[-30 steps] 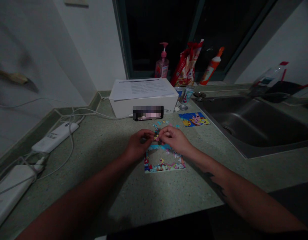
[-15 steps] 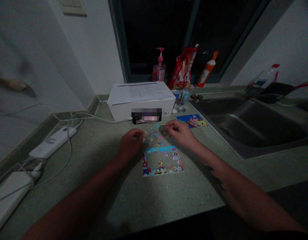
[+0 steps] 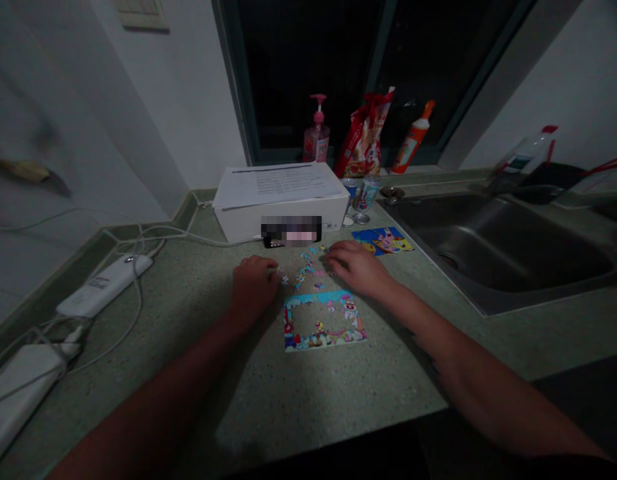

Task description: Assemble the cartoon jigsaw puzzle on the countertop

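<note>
Currently, loose jigsaw pieces [image 3: 305,270] lie at three o'clock from the curled left grip [image 3: 253,287] and nine from the curled right grip [image 3: 358,270]; whether either holds a piece is hidden.

My only feed is the head-worn camera, riding above the near edge of the speckled green stone table [image 3: 308,393], tipped forward and down so the left hand [image 3: 253,287] and right hand [image 3: 358,267] sit close at mid-frame, with the dark-framed window [image 3: 308,80] far ahead and the steel sink [image 3: 508,247] off right
</note>
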Tool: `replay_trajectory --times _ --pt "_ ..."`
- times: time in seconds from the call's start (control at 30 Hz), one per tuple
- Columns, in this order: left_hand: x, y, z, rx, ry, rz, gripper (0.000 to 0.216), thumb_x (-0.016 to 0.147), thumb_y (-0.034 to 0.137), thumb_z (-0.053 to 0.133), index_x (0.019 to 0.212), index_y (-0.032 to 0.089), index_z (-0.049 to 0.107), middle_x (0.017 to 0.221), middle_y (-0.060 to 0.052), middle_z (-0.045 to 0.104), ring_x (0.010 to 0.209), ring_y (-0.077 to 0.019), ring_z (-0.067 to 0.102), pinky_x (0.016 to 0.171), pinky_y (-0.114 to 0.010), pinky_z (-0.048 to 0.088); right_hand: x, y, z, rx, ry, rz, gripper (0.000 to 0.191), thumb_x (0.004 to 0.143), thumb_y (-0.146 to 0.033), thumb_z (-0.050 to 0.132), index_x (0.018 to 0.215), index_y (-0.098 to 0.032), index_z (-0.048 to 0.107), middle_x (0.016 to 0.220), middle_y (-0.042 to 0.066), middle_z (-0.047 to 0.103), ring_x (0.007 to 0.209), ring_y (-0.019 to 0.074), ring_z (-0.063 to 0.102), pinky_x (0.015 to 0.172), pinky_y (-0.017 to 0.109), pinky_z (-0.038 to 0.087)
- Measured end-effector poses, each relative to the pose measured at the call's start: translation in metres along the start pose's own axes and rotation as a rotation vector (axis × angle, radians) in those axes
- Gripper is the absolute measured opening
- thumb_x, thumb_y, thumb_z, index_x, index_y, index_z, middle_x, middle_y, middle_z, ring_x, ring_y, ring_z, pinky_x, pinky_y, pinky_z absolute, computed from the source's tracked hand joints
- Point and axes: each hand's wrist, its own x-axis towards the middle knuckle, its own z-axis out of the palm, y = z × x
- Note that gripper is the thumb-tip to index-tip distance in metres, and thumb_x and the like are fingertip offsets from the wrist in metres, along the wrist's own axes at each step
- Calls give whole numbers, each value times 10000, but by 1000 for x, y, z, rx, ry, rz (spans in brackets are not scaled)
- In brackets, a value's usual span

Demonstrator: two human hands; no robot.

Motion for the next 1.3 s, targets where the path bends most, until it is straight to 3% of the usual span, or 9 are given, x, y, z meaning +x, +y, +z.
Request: replay_trajectory --times 0.1,0.23,0.37,0.53,1.07,1.3 --pt "-1 6 1 -19 -60 140 264 906 198 595 1112 200 761 1225 -129 754 1191 -333 645 1092 -529 455 -1 -13 10 -18 -66 -119 270 1013 -257 614 1232 -275 771 1434 106 655 1377 305 546 1168 540 413" --pt "-4 12 1 -130 -204 362 362 988 211 531 1307 223 704 1409 -106 689 1336 -301 581 1187 -531 385 -1 -19 16 -69 -108 -169 286 1039 -266 583 1260 -271 764 1511 98 608 1480 309 459 1221 562 360" --pt "-7 14 1 -121 -284 446 367 1016 222 520 1341 238 688 1402 -96 697 1323 -298 588 1205 -544 360 -3 -17 15 -83 -128 -169 298 1061 -281 552 1274 -264 760 1480 101 633 1477 304 465 1215 548 378" --pt "-7 12 2 -63 -281 505 325 1041 242 508 1299 194 698 1362 -108 710 1257 -301 607 1161 -548 408 -5 -17 11 -179 -156 -147 325 1082 -310 520 1306 -235 742 1482 121 625 1461 299 484 1203 529 401" --pt "-8 10 4 -60 -222 517 287 998 178 553 1235 192 715 1306 -92 734 1207 -290 631 1136 -526 436 -6 -16 10 -239 -145 -140 334 1071 -298 528 1294 -187 750 1415 158 655 1411 305 533 1187 502 432" --pt "-4 13 2 -41 -142 325 210 939 172 568 1063 183 737 1119 -101 762 1086 -303 657 1063 -530 480 -1 -18 13 -206 -67 -132 272 1022 -254 614 1221 -177 782 1392 173 672 1375 321 566 1177 517 450"
